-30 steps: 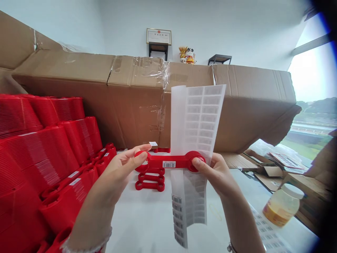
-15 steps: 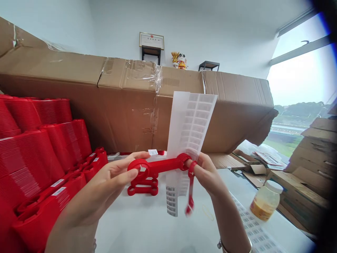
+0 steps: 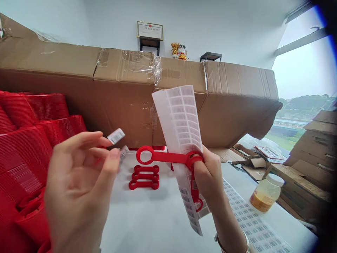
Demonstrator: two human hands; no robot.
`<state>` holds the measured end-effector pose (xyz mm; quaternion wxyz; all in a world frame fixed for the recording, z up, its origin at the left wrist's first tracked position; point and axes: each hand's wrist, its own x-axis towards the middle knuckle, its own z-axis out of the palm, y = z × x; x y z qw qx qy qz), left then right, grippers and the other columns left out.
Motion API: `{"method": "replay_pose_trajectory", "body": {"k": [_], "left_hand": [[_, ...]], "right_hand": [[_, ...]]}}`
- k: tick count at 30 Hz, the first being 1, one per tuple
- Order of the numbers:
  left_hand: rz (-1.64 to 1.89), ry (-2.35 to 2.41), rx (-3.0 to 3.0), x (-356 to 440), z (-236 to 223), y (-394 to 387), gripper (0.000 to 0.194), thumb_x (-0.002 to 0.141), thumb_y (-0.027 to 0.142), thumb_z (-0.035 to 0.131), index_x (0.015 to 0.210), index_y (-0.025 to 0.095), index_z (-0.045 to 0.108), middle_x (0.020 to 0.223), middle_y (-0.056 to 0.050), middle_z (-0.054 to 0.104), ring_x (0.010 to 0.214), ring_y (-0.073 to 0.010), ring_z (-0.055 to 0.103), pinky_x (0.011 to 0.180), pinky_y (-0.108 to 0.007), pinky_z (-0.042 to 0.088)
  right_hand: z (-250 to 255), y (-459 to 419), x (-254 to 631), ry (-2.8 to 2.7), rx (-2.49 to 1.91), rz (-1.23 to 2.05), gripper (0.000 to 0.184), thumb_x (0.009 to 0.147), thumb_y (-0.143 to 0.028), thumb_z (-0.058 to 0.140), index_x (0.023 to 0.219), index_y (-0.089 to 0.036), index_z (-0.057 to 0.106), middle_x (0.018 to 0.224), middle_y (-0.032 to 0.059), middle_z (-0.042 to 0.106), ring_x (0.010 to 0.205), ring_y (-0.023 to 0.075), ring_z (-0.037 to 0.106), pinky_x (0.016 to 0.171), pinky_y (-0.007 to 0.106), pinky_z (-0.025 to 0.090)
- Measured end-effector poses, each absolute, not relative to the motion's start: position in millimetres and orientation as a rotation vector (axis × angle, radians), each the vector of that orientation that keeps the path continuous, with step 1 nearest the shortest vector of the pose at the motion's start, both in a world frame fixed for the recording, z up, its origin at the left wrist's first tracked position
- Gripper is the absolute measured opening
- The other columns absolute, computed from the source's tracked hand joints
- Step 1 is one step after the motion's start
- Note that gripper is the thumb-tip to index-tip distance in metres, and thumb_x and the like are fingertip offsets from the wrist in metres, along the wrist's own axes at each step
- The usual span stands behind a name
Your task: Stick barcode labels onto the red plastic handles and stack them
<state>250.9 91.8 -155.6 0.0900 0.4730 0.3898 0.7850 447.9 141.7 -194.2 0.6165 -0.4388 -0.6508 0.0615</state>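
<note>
My right hand point(image 3: 209, 177) is closed round a red plastic handle point(image 3: 164, 157) with a ring at each end, a second red handle point(image 3: 195, 189) hanging from it, and a sheet of barcode stickers point(image 3: 181, 121) that stands up behind them. My left hand point(image 3: 79, 182) is raised apart from the handle, fingers spread, with small barcode stickers point(image 3: 116, 136) stuck on its fingertips. Three red handles point(image 3: 144, 176) lie stacked on the white table point(image 3: 147, 221) behind.
Stacks of red plastic parts point(image 3: 28, 140) fill the left side. A long cardboard box point(image 3: 131, 95) runs across the back. A sticker sheet point(image 3: 252, 225) lies on the table at right, beside a jar with a white lid point(image 3: 266, 194) and cardboard boxes point(image 3: 308, 168).
My left hand let go of the handle's ring and pulled back left with stickers on its fingertips. My right hand kept the handles and the sheet, which tilted left.
</note>
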Motion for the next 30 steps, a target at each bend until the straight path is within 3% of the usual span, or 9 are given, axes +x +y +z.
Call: {"method": "replay_pose_trajectory", "body": {"k": [3, 5, 8, 16, 30], "left_hand": [[1.905, 1.043, 1.480, 251.4, -157.8, 82.7, 0.026, 0.082, 0.037, 0.079, 0.104, 0.028, 0.067, 0.094, 0.003, 0.067, 0.046, -0.0051, 0.052, 0.032, -0.016, 0.038], [1.647, 1.042, 1.512, 253.0, -160.5, 82.0, 0.029, 0.085, 0.044, 0.076, 0.105, 0.029, 0.063, 0.092, 0.003, 0.068, 0.034, -0.0016, 0.045, 0.025, -0.013, 0.030], [1.538, 1.150, 1.484, 261.0, -162.0, 82.8, 0.026, 0.089, 0.045, 0.073, 0.104, 0.029, 0.059, 0.088, 0.006, 0.067, 0.031, 0.0022, 0.040, 0.028, -0.009, 0.027], [1.551, 1.194, 1.516, 270.1, -164.7, 88.3, 0.036, 0.085, 0.052, 0.077, 0.105, 0.029, 0.056, 0.085, 0.007, 0.067, 0.037, -0.0041, 0.052, 0.030, -0.013, 0.036], [1.581, 1.132, 1.521, 272.6, -166.8, 90.3, 0.032, 0.087, 0.045, 0.078, 0.104, 0.029, 0.056, 0.085, 0.007, 0.067, 0.043, -0.0036, 0.053, 0.037, -0.012, 0.045]], "right_hand": [[-193.8, 138.1, 446.4, -1.498, -0.986, 0.091, 0.021, 0.081, -0.006, 0.040, 0.069, -0.022, 0.043, 0.058, -0.0085, 0.049, 0.050, 0.0095, 0.039, 0.044, 0.021, 0.029], [-193.3, 134.9, 445.1, -1.514, -0.964, 0.058, 0.022, 0.080, -0.004, 0.039, 0.070, -0.023, 0.044, 0.058, -0.0089, 0.049, 0.050, 0.0092, 0.040, 0.044, 0.021, 0.029], [-192.4, 129.9, 443.5, -1.538, -0.920, 0.018, 0.022, 0.079, -0.003, 0.039, 0.071, -0.023, 0.045, 0.058, -0.0094, 0.049, 0.049, 0.0088, 0.041, 0.044, 0.020, 0.030], [-193.6, 123.5, 439.6, -1.531, -0.895, 0.017, 0.023, 0.080, -0.002, 0.041, 0.072, -0.023, 0.046, 0.060, -0.0085, 0.049, 0.051, 0.0092, 0.041, 0.046, 0.022, 0.031], [-193.4, 120.5, 435.4, -1.494, -0.908, 0.031, 0.024, 0.082, -0.002, 0.041, 0.071, -0.023, 0.044, 0.059, -0.0078, 0.045, 0.052, 0.0109, 0.040, 0.047, 0.024, 0.029]]}}
